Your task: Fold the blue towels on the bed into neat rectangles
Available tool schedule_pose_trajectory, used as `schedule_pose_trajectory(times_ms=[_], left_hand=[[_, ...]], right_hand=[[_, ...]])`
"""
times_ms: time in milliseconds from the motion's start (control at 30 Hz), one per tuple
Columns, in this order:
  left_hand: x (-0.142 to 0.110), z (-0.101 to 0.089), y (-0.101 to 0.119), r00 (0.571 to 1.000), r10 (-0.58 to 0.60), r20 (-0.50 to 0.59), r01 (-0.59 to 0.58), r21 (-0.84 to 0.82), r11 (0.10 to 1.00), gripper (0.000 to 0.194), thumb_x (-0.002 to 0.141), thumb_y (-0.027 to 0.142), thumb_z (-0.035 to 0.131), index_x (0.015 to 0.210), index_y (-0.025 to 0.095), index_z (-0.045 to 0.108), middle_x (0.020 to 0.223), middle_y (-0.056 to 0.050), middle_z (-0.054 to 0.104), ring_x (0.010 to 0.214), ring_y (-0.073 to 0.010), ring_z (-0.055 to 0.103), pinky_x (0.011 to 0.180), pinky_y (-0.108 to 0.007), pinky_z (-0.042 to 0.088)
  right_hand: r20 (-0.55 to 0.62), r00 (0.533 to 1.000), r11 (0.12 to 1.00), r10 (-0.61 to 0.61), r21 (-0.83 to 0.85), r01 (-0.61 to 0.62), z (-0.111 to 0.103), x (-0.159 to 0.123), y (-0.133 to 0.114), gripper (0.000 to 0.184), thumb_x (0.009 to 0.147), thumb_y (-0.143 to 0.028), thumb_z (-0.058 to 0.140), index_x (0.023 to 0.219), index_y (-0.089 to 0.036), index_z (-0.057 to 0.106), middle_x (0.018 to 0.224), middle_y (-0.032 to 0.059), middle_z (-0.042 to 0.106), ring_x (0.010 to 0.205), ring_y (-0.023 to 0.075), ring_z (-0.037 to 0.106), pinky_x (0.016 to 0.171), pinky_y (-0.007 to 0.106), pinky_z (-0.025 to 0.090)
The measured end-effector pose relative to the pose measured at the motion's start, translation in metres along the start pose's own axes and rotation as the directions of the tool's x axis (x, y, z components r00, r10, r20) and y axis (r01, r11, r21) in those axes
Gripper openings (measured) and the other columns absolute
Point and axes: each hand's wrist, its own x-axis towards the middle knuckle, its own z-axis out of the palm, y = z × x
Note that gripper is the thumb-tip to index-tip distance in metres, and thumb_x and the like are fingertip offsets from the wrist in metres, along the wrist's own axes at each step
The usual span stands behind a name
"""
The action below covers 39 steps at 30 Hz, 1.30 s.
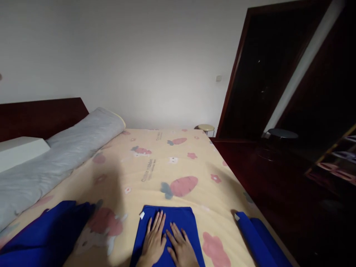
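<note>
A blue cloth (pixel 169 213) lies flat on the bed in front of me, with a small white tag at its far left corner. My left hand (pixel 154 237) rests palm down on it, fingers stretched forward. Beside it my right hand (pixel 182 246) also lies flat on the cloth, its fingers spread and angled to the left. More blue cloth (pixel 47 233) is heaped loosely at the left, partly in shadow. On the right near the bed's edge is a blue cloth rolled or folded long (pixel 258 237), with a white tag at its far end.
The bed (pixel 150 148) has a cream sheet printed with carrots and rabbits. A long grey pillow or rolled quilt (pixel 80 137) and a white box-like object (pixel 23 148) lie by the dark headboard (pixel 41 115). Stools (pixel 206 127) and a rack (pixel 333 167) stand beyond the bed's right edge.
</note>
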Motion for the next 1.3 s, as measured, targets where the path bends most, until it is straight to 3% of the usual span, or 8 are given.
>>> schedule_pose_trajectory(times_ms=[133, 300, 433, 600, 800, 1000, 1133, 1300], left_hand=[[-0.004, 0.016, -0.04, 0.993, -0.086, 0.075, 0.083, 0.033, 0.996, 0.058, 0.097, 0.038, 0.032, 0.152, 0.031, 0.014, 0.158, -0.003, 0.032, 0.144, -0.0195, 0.032, 0.116, -0.047, 0.027], [0.006, -0.002, -0.058, 0.989, -0.147, 0.037, 0.143, 0.076, 0.987, 0.055, 0.098, 0.045, 0.031, 0.15, 0.028, 0.027, 0.154, -0.007, 0.039, 0.142, -0.0212, 0.035, 0.12, -0.052, 0.012], [-0.005, -0.03, 0.0, 0.998, -0.051, -0.023, 0.052, 0.059, 0.997, 0.056, 0.1, 0.036, 0.029, 0.153, 0.022, 0.015, 0.157, -0.006, 0.034, 0.144, -0.0184, 0.031, 0.121, -0.047, 0.009], [-0.095, -0.05, 0.05, 0.98, 0.194, -0.044, -0.191, 0.053, 0.98, 0.061, 0.097, 0.036, 0.037, 0.153, 0.02, 0.018, 0.155, -0.003, 0.038, 0.142, -0.0181, 0.035, 0.117, -0.036, 0.024], [-0.194, -0.07, -0.029, 0.952, 0.305, -0.001, -0.3, 0.178, 0.937, 0.06, 0.096, 0.04, 0.041, 0.152, 0.029, 0.023, 0.15, 0.003, 0.047, 0.133, -0.0135, 0.046, 0.107, -0.026, 0.034], [-0.222, -0.107, -0.074, 0.946, 0.32, 0.046, -0.323, 0.2, 0.925, 0.062, 0.096, 0.038, 0.038, 0.153, 0.032, 0.015, 0.151, 0.005, 0.044, 0.133, -0.0147, 0.047, 0.11, -0.029, 0.031], [-0.203, -0.111, -0.019, 0.947, 0.316, 0.064, -0.321, 0.106, 0.941, 0.063, 0.098, 0.037, 0.033, 0.154, 0.026, 0.005, 0.155, 0.002, 0.036, 0.139, -0.0157, 0.04, 0.114, -0.032, 0.029], [-0.175, -0.078, 0.072, 0.903, 0.42, 0.088, -0.416, -0.061, 0.907, 0.066, 0.099, 0.037, 0.03, 0.152, 0.023, -0.005, 0.159, 0.0, 0.027, 0.142, -0.0164, 0.035, 0.114, -0.034, 0.032]], right_hand=[[0.019, 0.979, 0.979, 0.204, -0.028, -0.204, -0.006, -0.005, 0.05, 0.054, 0.097, -0.053, 0.036, 0.148, -0.038, 0.026, 0.155, 0.0, 0.033, 0.142, 0.0234, 0.034, 0.113, 0.048, 0.035], [-0.078, 0.919, 0.917, 0.387, -0.076, -0.393, -0.032, -0.009, 0.083, 0.056, 0.097, -0.055, 0.034, 0.148, -0.033, 0.031, 0.155, 0.0012, 0.034, 0.143, 0.0237, 0.031, 0.116, 0.049, 0.029], [-0.137, 0.926, 0.93, 0.351, -0.063, -0.362, -0.029, -0.007, 0.014, 0.055, 0.099, -0.04, 0.032, 0.152, -0.027, 0.021, 0.158, 0.0048, 0.025, 0.145, 0.0252, 0.026, 0.115, 0.051, 0.029], [-0.04, 0.996, 0.997, 0.081, 0.0, -0.081, -0.013, -0.062, -0.075, 0.067, 0.092, -0.018, 0.038, 0.153, -0.025, 0.014, 0.157, 0.0056, 0.024, 0.144, 0.0245, 0.028, 0.113, 0.045, 0.035], [0.064, 0.994, 0.996, -0.089, -0.005, 0.089, -0.044, -0.16, -0.049, 0.064, 0.096, -0.028, 0.044, 0.152, -0.033, 0.013, 0.153, 0.0015, 0.032, 0.136, 0.0209, 0.043, 0.108, 0.034, 0.042], [0.004, 0.999, 0.998, -0.045, -0.037, 0.045, -0.079, -0.202, -0.031, 0.058, 0.096, -0.028, 0.044, 0.15, -0.035, 0.024, 0.152, 0.0009, 0.033, 0.136, 0.021, 0.042, 0.11, 0.035, 0.039], [-0.027, 0.989, 0.988, -0.142, -0.062, 0.141, -0.055, -0.183, -0.067, 0.058, 0.095, -0.026, 0.043, 0.15, -0.029, 0.028, 0.152, 0.004, 0.034, 0.137, 0.0221, 0.041, 0.109, 0.036, 0.041], [-0.045, 0.962, 0.956, -0.27, -0.13, 0.262, 0.003, -0.151, -0.111, 0.059, 0.092, -0.03, 0.047, 0.149, -0.024, 0.033, 0.142, 0.006, 0.049, 0.127, 0.0217, 0.053, 0.1, 0.032, 0.049]])
